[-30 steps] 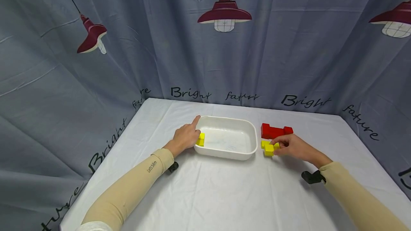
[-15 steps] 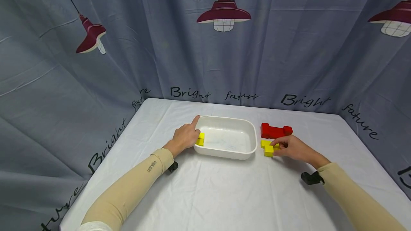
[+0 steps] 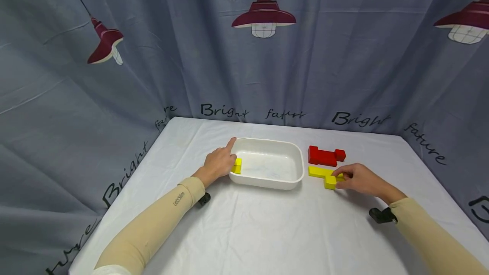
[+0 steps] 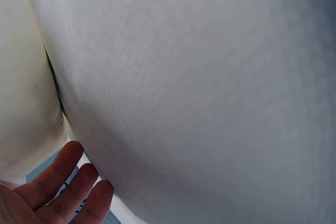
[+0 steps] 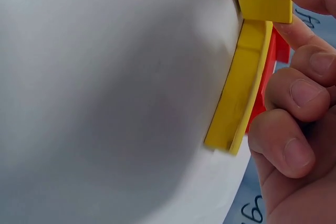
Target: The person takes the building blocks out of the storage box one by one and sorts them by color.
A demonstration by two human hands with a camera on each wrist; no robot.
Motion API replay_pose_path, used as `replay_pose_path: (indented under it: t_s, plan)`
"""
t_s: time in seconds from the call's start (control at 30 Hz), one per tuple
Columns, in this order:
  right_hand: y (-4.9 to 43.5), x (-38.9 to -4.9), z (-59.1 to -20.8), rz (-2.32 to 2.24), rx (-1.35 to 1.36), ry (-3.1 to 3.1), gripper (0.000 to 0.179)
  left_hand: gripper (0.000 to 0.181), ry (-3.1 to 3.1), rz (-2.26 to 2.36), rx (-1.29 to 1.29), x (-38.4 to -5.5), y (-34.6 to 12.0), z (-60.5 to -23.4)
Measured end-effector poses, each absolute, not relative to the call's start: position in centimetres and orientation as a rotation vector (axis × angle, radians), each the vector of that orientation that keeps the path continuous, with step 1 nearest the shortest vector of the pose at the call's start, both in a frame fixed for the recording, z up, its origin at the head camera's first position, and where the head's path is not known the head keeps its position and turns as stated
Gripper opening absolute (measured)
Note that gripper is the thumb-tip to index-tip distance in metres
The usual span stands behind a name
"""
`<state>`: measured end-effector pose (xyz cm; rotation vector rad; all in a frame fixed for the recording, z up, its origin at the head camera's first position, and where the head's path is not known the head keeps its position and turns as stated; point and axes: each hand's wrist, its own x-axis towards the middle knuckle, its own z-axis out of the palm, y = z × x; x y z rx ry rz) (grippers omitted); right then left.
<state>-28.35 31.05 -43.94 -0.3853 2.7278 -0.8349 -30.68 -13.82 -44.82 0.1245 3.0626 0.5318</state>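
Note:
A white tray [image 3: 267,181] lies on the table. My left hand [image 3: 218,164] rests at its left rim, index finger stretched along the far corner. In the left wrist view, three loosely extended fingers [image 4: 65,190] lie beside the tray's wall [image 4: 26,77]. Yellow blocks [image 3: 237,166] show inside the tray, partly covered by the left hand. To the right of the tray, my right hand [image 3: 361,178] pinches a yellow cube [image 3: 330,182] between thumb and index finger, against a long yellow bar [image 3: 318,172]. The other right fingers [image 5: 299,93] are curled.
Behind the yellow bar lies a red bar [image 3: 324,157] with a red cube [image 3: 339,155] at its right end and another red block [image 3: 313,155] at its left. A grey curtain [image 3: 183,54] printed with lamps hangs behind the white-covered table [image 3: 248,232].
My right hand has moved right with the yellow cube, along the yellow bar's front, and more of the bar's left part shows. The left hand and tray have stayed in place.

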Motion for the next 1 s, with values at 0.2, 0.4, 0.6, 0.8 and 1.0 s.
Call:
replay_pose_path:
  t_s: [0.2,0.4,0.6,0.8,1.0]
  plan:
    - [32.2,-27.9,-43.6,-0.796,-0.349,2.744,0.041,0.064,3.056,0.551,0.134,-30.6,-14.0,-44.6]
    - [33.3,-27.5,-43.6,-0.764,-0.316,2.763,0.042,0.064,3.046,0.562,0.142,-30.5,-14.0,-44.4]
    - [34.4,-27.3,-43.9,-0.760,-0.308,2.789,0.042,0.064,3.050,0.552,0.144,-30.5,-14.0,-44.5]
    - [35.4,-27.2,-44.0,-0.736,-0.289,2.807,0.045,0.063,3.066,0.547,0.171,-30.3,-14.1,-44.5]
    - [35.8,-27.1,-43.8,-0.757,-0.258,2.780,0.049,0.063,3.070,0.549,0.179,-30.3,-14.0,-44.5]
